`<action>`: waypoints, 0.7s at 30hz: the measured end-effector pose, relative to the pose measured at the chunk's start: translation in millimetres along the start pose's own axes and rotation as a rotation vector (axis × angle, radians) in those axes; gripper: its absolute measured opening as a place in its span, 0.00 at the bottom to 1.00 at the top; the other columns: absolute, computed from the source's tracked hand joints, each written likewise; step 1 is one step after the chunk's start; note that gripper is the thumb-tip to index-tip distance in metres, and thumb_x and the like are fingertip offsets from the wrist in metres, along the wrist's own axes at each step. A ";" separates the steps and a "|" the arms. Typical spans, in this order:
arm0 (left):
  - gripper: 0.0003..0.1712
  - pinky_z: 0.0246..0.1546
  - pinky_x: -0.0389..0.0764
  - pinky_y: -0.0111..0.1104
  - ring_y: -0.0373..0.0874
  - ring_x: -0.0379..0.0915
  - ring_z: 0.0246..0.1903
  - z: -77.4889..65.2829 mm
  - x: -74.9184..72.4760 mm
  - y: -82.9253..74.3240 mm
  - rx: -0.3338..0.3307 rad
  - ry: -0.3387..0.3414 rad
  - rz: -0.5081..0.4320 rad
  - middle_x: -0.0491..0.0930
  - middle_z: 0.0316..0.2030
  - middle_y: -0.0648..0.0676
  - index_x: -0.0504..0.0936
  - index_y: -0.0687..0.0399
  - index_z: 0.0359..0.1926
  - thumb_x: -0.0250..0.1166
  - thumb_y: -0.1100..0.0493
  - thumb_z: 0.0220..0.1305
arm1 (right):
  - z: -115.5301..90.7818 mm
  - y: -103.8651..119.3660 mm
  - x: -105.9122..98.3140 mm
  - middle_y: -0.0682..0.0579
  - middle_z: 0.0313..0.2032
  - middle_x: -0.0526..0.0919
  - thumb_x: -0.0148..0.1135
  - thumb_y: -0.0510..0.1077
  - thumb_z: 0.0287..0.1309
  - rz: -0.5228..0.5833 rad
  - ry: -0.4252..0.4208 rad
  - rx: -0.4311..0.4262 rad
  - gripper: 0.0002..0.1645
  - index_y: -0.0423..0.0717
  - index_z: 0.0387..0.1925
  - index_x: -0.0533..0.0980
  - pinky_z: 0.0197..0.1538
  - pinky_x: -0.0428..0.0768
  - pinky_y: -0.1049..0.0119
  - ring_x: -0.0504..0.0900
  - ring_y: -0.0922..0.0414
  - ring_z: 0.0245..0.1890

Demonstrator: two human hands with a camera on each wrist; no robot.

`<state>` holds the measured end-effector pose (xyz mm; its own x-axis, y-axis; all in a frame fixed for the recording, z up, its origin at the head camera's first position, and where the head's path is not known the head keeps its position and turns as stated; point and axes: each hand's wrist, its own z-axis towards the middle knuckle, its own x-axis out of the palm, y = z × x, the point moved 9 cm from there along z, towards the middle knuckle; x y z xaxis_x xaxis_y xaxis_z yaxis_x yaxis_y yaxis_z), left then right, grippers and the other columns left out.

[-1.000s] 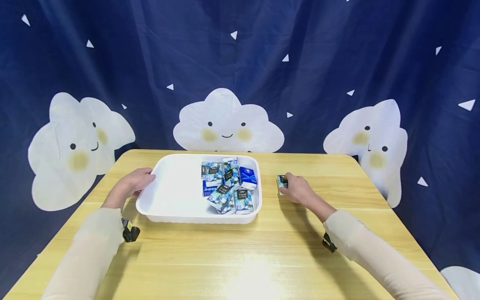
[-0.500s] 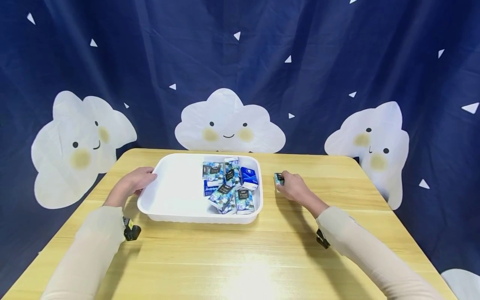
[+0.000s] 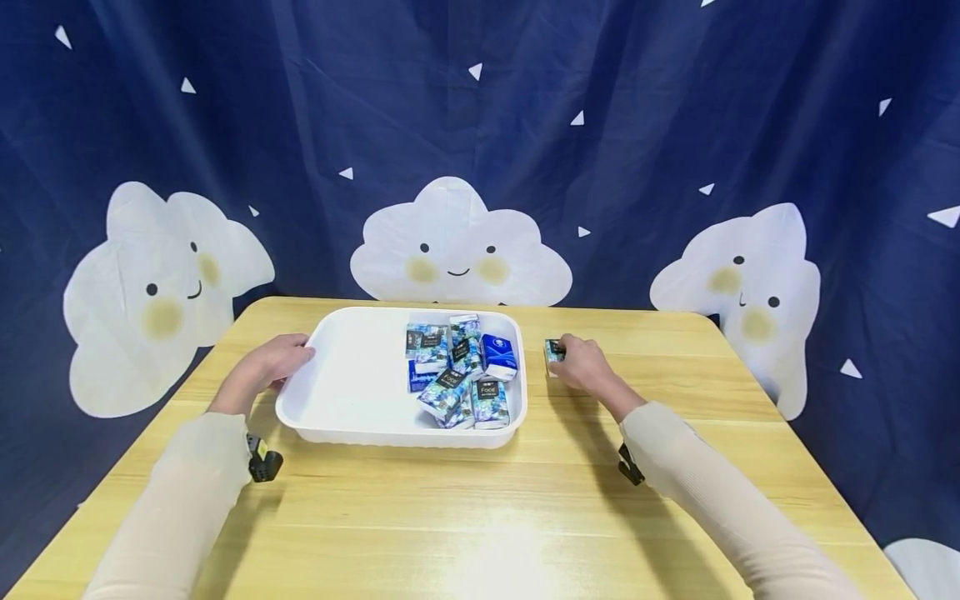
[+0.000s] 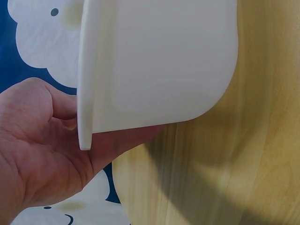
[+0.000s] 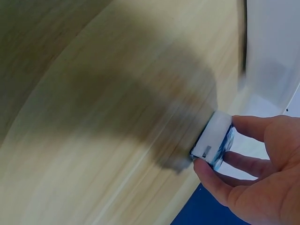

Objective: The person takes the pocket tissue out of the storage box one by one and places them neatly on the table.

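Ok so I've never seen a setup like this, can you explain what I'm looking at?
There's no robot here, just a person's two bare hands. The wide picture comes from a camera worn on the head, looking forward and down. The two close-ups come from a left wrist camera and a right wrist camera, each watching its own hand. On the wood-grain table is a white tray, with blue-and-white tissue packs heaped toward its right end. The left hand grips the tray's left end. The right hand pinches a single tissue pack just right of the tray.
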<state>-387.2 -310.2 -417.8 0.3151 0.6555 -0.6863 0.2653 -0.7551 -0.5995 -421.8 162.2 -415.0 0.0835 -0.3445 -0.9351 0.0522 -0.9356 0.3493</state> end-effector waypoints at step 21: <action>0.33 0.38 0.78 0.36 0.57 0.73 0.52 3.9 0.1 4.1 -0.005 -0.003 0.005 0.64 0.66 0.72 0.49 0.66 0.78 0.38 0.56 0.80 | 2.9 -0.5 3.4 0.34 0.53 0.80 0.61 0.47 0.65 0.025 0.007 0.012 0.31 0.35 0.65 0.70 0.53 0.77 0.50 0.76 0.42 0.50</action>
<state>-389.6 -313.2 -422.0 0.3132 0.6521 -0.6904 0.2682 -0.7582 -0.5943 -424.5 161.3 -418.5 0.0920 -0.3671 -0.9256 0.0382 -0.9276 0.3717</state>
